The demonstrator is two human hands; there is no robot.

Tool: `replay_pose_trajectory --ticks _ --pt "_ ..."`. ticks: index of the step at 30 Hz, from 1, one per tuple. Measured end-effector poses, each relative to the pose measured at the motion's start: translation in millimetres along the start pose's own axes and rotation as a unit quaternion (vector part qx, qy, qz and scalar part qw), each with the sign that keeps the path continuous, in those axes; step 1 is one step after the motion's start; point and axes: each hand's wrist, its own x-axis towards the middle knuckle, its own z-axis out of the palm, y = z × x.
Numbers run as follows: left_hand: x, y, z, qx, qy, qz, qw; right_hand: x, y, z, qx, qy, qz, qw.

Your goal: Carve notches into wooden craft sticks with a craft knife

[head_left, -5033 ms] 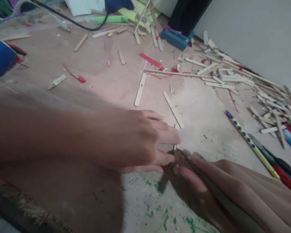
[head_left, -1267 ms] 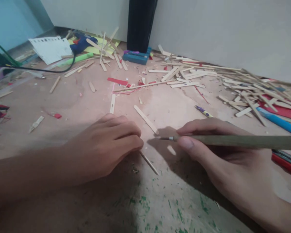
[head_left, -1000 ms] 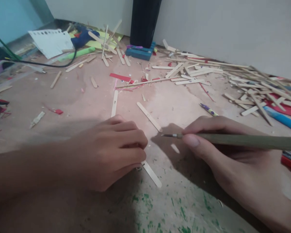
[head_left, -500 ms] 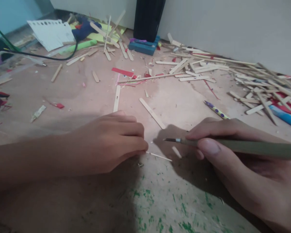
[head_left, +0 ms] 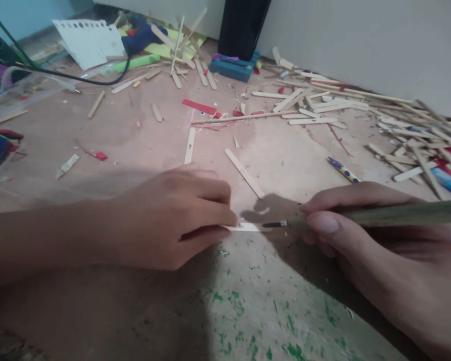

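My left hand (head_left: 173, 215) pinches one end of a pale wooden craft stick (head_left: 248, 227), whose free end points right. In my right hand (head_left: 372, 240) is a slim tool with a greenish-brown handle (head_left: 391, 213) and a thin dark tip, held like a pen. The tip lies over the right end of the stick; whether it touches cannot be told. Beyond the hands lie one loose craft stick (head_left: 244, 173) and another (head_left: 190, 145) that runs toward my left fingers.
Many craft sticks (head_left: 311, 120) are heaped at the back right. A patterned crayon-like piece (head_left: 342, 169) lies beyond my right hand. At the back are a dark upright object on a blue base (head_left: 235, 69), torn paper (head_left: 90, 42) and a black cable (head_left: 97, 80).
The stick in my left hand has turned from edge-on to show its flat side. The tool tip has come over it. The whole view has shifted slightly.
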Motion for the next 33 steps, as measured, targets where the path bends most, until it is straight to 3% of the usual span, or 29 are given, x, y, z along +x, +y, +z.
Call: replay_pose_trajectory --ticks 3,8,13,17,21,25,29,33 --pt "0.8 0.4 -2.5 -0.085 -0.015 0.015 0.996 -0.8 2.7 -1.1 0.003 -0.01 0.005 1.0" --pt "4.3 -3.0 -2.8 -0.027 0.048 -0.007 0.998 -2.0 1.9 -2.6 0.014 -0.045 0.021 0.999" --pt "1.3 -2.0 2.9 0.043 -0.024 -0.024 0.999 -0.3 0.2 -2.9 0.049 -0.082 -0.008 0.995" --pt "-2.2 0.0 5.0 0.066 -0.039 0.011 0.997 0.0 1.0 -2.7 0.071 -0.141 -0.024 0.987" --pt "-3.3 5.6 3.1 0.096 0.004 0.037 0.995 -0.7 1.1 -2.7 0.044 -0.088 -0.02 0.995" --pt "-1.2 14.6 4.1 0.136 -0.032 0.045 0.989 -2.9 0.6 -2.0 0.031 -0.038 0.003 0.999" --pt "1.2 16.5 5.7 0.177 -0.019 0.042 0.983 -5.9 0.5 -1.2 0.062 -0.014 0.031 0.998" --pt "2.0 12.7 4.4 0.116 -0.016 0.007 0.993 -7.1 1.9 -0.4 0.072 0.014 0.039 0.997"
